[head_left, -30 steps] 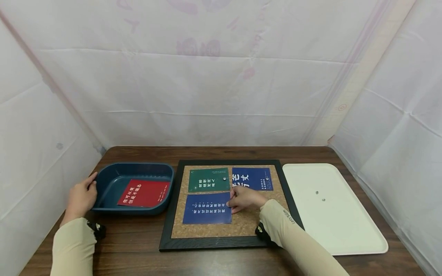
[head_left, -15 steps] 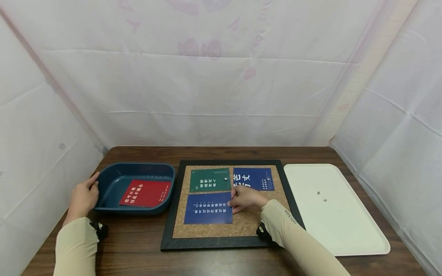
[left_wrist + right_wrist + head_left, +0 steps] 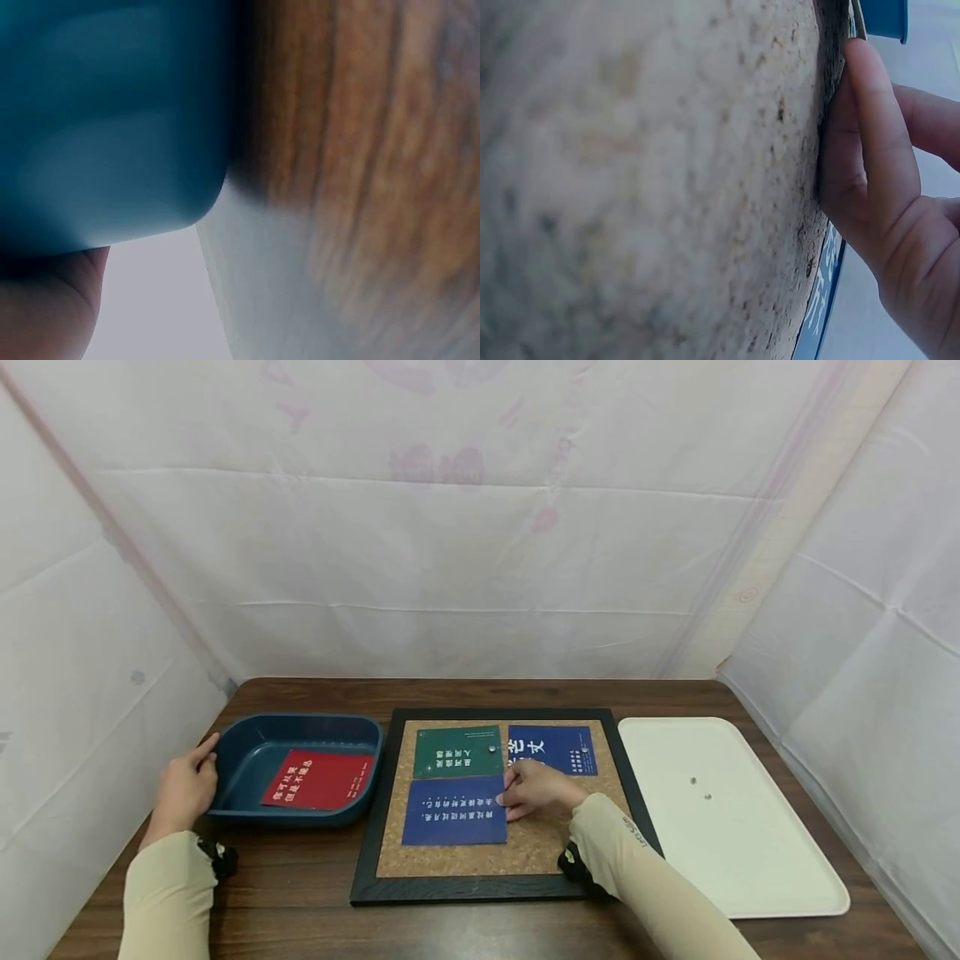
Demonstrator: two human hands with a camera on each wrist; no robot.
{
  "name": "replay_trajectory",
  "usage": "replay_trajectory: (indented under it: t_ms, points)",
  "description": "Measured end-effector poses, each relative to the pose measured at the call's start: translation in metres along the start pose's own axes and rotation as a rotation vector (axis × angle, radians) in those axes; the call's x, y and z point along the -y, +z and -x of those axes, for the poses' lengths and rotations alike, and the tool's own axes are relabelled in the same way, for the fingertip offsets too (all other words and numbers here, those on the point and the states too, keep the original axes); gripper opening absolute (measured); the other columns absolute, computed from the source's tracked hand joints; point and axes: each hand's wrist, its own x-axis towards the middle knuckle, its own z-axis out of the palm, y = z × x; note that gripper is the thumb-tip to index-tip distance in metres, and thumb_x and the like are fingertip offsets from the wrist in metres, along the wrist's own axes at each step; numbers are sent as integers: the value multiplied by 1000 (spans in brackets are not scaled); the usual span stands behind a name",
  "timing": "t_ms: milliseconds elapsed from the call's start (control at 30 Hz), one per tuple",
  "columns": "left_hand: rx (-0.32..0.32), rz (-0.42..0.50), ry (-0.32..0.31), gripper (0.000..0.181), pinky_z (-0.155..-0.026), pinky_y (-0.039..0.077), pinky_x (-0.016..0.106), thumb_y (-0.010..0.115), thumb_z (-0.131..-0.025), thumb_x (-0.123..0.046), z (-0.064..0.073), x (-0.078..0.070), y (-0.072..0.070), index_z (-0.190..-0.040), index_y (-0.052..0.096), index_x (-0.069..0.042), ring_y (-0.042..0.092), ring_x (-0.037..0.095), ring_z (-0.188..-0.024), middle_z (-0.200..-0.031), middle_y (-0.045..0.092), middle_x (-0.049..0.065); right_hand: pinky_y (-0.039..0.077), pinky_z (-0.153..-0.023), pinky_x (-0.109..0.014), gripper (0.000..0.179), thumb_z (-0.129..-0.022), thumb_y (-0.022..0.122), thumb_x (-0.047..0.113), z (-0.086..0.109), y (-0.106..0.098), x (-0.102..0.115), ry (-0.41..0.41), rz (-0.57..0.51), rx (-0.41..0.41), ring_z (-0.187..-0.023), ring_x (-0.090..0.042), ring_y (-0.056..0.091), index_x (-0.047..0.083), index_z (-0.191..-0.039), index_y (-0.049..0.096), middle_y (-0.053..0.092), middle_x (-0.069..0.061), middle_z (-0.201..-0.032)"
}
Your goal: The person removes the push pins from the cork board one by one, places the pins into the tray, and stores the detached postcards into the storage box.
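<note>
My right hand (image 3: 542, 787) pinches the right edge of a blue card (image 3: 453, 827) with white writing. That card lies over the cork board (image 3: 420, 862), its top edge right at the bottom of a green card (image 3: 450, 752). A small round pin (image 3: 492, 749) shows near the green card's right side. Another blue card (image 3: 558, 750) lies at the board's upper right, partly behind my fingers. At the far left, my left hand (image 3: 186, 787) grips the rim of a dark blue basin (image 3: 300, 817). Inside the basin rests a red card (image 3: 322, 779).
A white tray (image 3: 750, 852) stands right of the board, with two small metal pieces (image 3: 701, 788) on it. The board's black frame (image 3: 480, 888) sits on the wooden table (image 3: 300, 893). White sheeting (image 3: 450, 568) surrounds the back and sides.
The held blue card has shifted very slightly away from me, closer to the green card. My left hand has stayed on the basin.
</note>
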Motion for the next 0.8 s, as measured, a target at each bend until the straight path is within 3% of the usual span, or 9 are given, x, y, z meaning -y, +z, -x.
replay_trajectory:
  t_ms: [400, 667, 800]
  points:
    - [0, 9, 3, 47, -49, 34, 30, 29, -103, -14, 0, -2, -1, -148, 30, 0, 39, 19, -46, -86, 55, 31, 60, -65, -30, 13, -91, 63, 2, -2, -7, 4, 6, -42, -10, -66, -16, 66, -4, -99, 56, 59, -14, -88]
    - [3, 15, -3, 47, -50, 34, 31, 29, -103, -14, 1, -3, -2, -148, 30, 0, 38, 20, -48, -103, 53, 39, 60, -69, -32, 12, -92, 61, 1, -1, -11, 8, -28, -64, 22, -70, -17, 67, -4, -101, 55, 58, -13, -90]
    - [13, 16, -10, 47, -49, 33, 30, 29, -104, -15, 2, -4, -2, -148, 29, 0, 37, 18, -46, -84, 53, 29, 60, -70, -33, 13, -92, 62, 3, -1, -12, 10, -41, -65, 20, -71, -18, 67, -4, -101, 55, 60, -14, -91]
